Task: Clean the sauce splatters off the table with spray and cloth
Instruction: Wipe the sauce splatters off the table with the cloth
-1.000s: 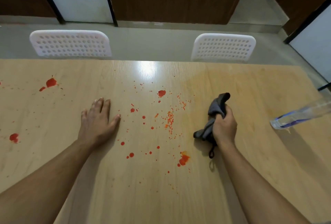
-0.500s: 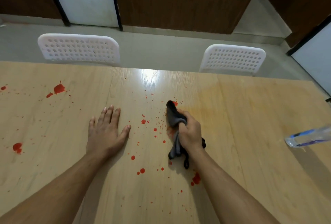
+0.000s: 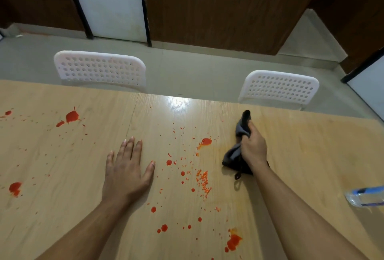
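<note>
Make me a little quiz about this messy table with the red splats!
1. True or false: the right hand grips the dark cloth.
2. How does the left hand lie? A) flat on the table B) round the bottle C) in the air
3. How many white chairs stand behind the table?

Key: 1 true. 2 A. 3 two; red sauce splatters are not yet wiped off.

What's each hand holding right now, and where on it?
Right hand grips the dark grey cloth bunched around its middle, ends sticking out above and below. Left hand holds nothing; it lies flat on the table.
</note>
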